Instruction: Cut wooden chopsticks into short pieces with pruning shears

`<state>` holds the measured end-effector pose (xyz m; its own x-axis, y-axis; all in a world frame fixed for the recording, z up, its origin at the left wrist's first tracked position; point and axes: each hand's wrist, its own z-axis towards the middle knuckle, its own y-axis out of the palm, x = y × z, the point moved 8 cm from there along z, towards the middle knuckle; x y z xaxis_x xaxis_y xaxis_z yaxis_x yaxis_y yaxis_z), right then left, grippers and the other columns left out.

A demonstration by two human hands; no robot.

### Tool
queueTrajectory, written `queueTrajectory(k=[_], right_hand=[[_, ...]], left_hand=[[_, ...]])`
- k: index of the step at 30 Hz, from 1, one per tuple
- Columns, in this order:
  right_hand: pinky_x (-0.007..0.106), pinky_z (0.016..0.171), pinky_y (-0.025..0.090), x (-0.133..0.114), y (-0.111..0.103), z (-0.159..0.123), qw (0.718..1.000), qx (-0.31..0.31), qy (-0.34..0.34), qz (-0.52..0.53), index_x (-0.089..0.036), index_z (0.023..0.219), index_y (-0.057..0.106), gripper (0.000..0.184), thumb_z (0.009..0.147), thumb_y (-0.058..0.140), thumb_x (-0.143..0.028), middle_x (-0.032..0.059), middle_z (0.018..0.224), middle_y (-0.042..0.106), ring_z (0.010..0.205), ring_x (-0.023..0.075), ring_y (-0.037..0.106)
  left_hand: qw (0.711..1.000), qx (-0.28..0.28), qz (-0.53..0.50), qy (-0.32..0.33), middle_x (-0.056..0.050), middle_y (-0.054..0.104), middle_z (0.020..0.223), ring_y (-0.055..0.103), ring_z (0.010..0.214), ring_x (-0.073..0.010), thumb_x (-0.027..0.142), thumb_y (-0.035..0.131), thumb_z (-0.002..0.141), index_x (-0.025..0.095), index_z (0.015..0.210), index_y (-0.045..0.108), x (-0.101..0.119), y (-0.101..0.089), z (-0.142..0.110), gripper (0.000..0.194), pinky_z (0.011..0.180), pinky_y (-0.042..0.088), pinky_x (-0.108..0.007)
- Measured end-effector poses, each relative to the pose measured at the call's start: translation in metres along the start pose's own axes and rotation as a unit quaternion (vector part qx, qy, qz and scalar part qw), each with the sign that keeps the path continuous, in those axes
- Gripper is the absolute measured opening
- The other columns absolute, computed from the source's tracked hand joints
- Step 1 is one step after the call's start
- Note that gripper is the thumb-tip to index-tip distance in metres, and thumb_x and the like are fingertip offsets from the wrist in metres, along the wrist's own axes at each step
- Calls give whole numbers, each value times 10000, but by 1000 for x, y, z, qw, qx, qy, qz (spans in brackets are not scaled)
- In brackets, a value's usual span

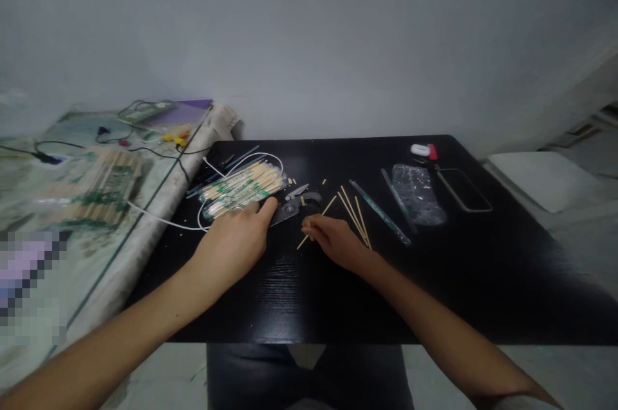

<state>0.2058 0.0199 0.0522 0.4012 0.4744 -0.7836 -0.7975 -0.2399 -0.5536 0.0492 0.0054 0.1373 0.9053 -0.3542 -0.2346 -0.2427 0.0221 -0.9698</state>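
Observation:
My left hand (239,239) rests on the black table (483,268), fingers together, its tips touching a pair of black cutters (295,203) and lying next to a bundle of wrapped wooden chopsticks (241,188). My right hand (333,239) lies palm down with its fingers curled and pinched on a thin wooden stick (316,224) that pokes out on both sides. Several bare sticks (355,215) lie just right of that hand.
A white cable (159,220) loops around the chopstick bundle. Two long dark wrappers (381,214), a crumpled clear plastic bag (418,194), a phone case (464,190) and small white and red items (423,150) lie further right. A cluttered patterned surface (72,204) adjoins the table's left.

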Motion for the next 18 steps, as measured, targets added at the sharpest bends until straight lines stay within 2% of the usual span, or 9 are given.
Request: queueTrajectory(k=[3,6,8,11,13,16,18], right_hand=[[249,764,490,8,-16,2,1000,-8,0,2,-210,988,733,139,985,627,-300,28,938,763,814,151,695],[253,689,469,25,-40,4,998,7,44,-43,-210,975,767,122,940,686,-293,20,859,755,700,136,649],[262,673,452,38,-49,4,992,-3,84,-96,-201,917,769,87,908,719,-272,14,803,733,677,135,621],[279,684,435,55,-53,2,975,-32,138,-171,-191,866,749,53,863,760,-243,12,787,711,707,147,611],[281,680,427,60,-51,-1,967,-44,159,-194,-194,928,741,82,852,760,-218,5,798,700,715,148,609],[272,659,418,60,-50,-5,965,-45,167,-195,-207,1049,712,206,848,734,-167,-11,789,682,700,145,612],[272,660,420,57,-50,-7,966,-48,165,-193,-213,1069,695,234,845,722,-150,-7,801,687,711,154,628]], left_hand=[[998,24,-48,-19,-131,719,1041,728,876,-326,147,520,892,182,1230,566,-15,6,7,343,723,539,-386],[989,68,-105,-75,-142,734,1035,724,878,-321,250,566,925,176,1211,584,-36,17,15,295,739,531,-383],[978,106,-168,-71,-129,740,1024,715,895,-297,355,556,968,189,1139,616,-39,26,22,246,762,524,-364],[950,148,-273,-25,-100,737,1029,690,931,-266,454,550,984,203,1078,652,-29,39,34,287,819,515,-351],[931,161,-328,-12,-90,734,1014,679,922,-253,465,563,979,199,1078,672,-19,46,41,304,830,507,-348],[904,172,-391,-7,-73,739,1020,673,934,-238,475,580,971,197,1092,690,-6,52,47,322,858,491,-340],[893,163,-419,-14,-56,732,947,664,878,-224,501,540,985,188,1032,696,-1,56,49,352,825,479,-328]])
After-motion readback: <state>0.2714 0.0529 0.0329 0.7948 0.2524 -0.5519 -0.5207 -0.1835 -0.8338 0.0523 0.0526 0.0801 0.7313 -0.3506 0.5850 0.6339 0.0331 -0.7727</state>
